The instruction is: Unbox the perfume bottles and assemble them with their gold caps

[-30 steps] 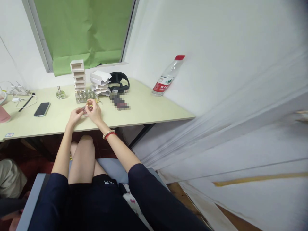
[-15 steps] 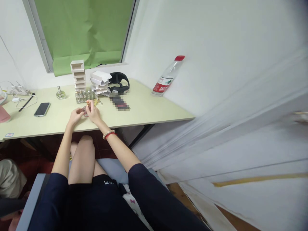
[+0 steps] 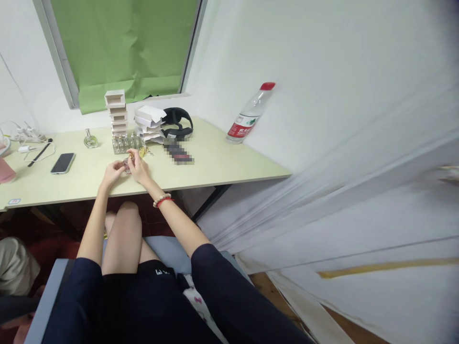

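Note:
A small pinkish glass bottle with a gold-coloured top stands near the table's front edge, between my two hands. My left hand is closed round its left side. At the neck and gold top, the fingers of my right hand are pinched together. Just behind my hands is a row of several clear glass bottles. Small gold pieces lie right beside that row. Part of the held bottle is hidden by my fingers.
Behind the bottles rise stacked open white boxes and flattened cartons, beside a black headset. A phone and a green glass bottle lie left. A water bottle stands right. A person's light-coloured clothing shows lower left.
The fingers of my right hand have shifted very slightly at the gold top. My left hand and the bottle stay in place.

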A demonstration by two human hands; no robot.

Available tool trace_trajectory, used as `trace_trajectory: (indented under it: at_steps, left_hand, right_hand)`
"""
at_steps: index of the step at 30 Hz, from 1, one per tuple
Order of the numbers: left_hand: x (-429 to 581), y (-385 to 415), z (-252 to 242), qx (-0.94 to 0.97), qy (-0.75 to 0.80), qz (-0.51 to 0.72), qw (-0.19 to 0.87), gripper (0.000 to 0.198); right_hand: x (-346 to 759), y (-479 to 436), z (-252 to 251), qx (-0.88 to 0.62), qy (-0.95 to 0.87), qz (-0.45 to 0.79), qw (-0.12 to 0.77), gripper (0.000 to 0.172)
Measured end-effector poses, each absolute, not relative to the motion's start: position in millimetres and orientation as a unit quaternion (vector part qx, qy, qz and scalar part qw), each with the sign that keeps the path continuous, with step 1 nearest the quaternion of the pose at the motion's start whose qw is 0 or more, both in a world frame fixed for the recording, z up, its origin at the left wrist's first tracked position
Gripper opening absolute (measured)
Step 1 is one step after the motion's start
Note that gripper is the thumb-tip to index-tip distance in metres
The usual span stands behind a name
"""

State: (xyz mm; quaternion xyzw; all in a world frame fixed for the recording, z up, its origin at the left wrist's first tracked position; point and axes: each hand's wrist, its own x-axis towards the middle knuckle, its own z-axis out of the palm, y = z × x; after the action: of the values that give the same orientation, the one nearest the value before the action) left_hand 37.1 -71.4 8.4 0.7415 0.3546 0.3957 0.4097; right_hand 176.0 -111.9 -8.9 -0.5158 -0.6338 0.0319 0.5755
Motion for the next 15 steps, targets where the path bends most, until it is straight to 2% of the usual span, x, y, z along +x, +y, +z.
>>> trace_trajectory:
  at_steps: [15]
  left_hand:
    - [36.7, -72.8, 11.1, 0.745, 0.352, 0.396, 0.405, 0.023]
  right_hand:
    - [175.3, -113.1, -5.2, -0.521, -0.635, 0.039, 0.568, 0.029]
